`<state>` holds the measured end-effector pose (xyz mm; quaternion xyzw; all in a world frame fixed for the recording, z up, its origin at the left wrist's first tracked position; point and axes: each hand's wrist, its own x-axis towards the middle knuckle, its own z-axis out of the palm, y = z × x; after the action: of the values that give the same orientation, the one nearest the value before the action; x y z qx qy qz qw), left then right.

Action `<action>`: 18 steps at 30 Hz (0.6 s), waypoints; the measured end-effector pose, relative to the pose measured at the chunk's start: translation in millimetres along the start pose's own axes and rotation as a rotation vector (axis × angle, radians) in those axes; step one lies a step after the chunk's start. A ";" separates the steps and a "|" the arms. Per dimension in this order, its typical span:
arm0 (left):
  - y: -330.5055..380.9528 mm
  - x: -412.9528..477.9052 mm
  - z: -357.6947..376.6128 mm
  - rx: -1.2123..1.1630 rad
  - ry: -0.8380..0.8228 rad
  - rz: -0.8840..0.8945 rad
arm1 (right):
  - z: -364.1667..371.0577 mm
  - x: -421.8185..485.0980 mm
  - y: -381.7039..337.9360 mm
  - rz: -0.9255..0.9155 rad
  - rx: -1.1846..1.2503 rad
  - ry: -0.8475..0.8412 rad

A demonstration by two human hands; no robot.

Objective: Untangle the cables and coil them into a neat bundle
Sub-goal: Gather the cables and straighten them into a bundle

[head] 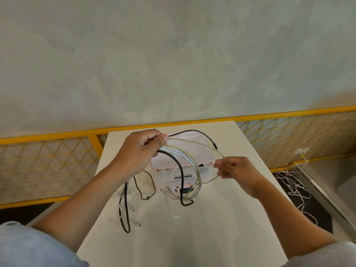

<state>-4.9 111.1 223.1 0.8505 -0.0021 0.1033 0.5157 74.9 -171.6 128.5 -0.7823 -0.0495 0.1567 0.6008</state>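
The cables [187, 158] look light and floppy. The left hand [138, 151] squeezes them; at three o'clock the right hand [237, 170] pinches one loop [212, 179].

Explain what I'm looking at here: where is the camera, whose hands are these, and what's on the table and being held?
There is no machine: a person works with bare hands, and the single picture comes from a camera worn on their head, looking down. The left hand grips a bunch of white and black cables, raised above the white table. The fingers of the right hand pinch one pale cable loop from that bunch. Loose ends trail on the table near a pale box. More white cables lie on the floor at right.
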 end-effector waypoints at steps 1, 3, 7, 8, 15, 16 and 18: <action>-0.9 0.3 0.3 -0.005 0.002 -0.006 | 0.2 1.7 0.6 0.048 -0.026 -0.015; -2.2 0.0 1.1 0.013 -0.023 -0.020 | 2.6 3.4 -4.6 0.115 -0.020 -0.028; -2.6 -2.0 5.1 0.117 -0.124 -0.045 | 6.0 8.4 -22.0 0.028 0.278 0.093; -2.5 -3.0 5.7 0.138 -0.139 -0.047 | 5.9 9.0 -26.3 -0.013 0.286 0.122; -5.9 -0.6 3.7 0.124 -0.086 -0.061 | -7.2 8.3 -32.0 -0.198 0.231 0.288; -7.2 1.0 3.5 0.102 -0.065 -0.062 | -8.5 8.5 -28.1 -0.186 0.227 0.266; -8.7 4.1 2.0 0.061 -0.001 -0.060 | -11.4 5.8 -21.2 -0.117 0.237 0.186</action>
<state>0.4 113.8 215.2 0.8656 0.0262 0.0871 0.4924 86.2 -174.9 150.2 -0.7130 -0.0204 0.0530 0.6988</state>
